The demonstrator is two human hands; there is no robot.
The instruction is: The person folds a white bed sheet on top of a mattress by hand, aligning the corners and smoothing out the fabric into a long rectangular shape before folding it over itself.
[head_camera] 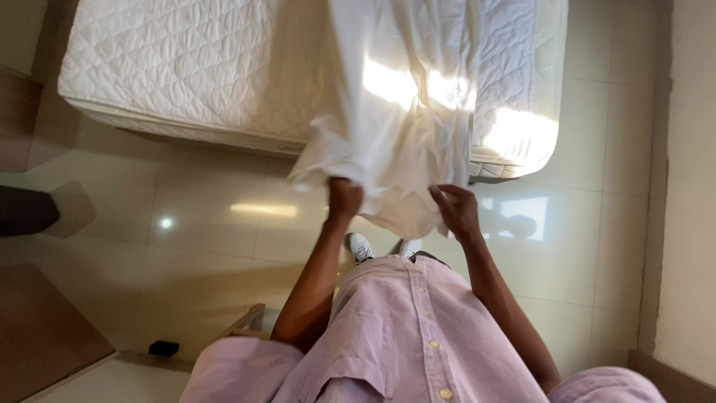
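Bare quilted mattress [186,67] at twelve o'clock; left hand [344,198] and right hand [456,210] fingers pinch the white sheet [388,112] edge; best kept taut and level.

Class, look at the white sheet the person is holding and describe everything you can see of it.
The white sheet is plain, thin cloth, creased and bunched. It hangs from the bare quilted mattress over its edge toward the tiled floor, with sunlight patches across it. The left hand grips a gathered edge; the right hand touches the lower folds beside it.
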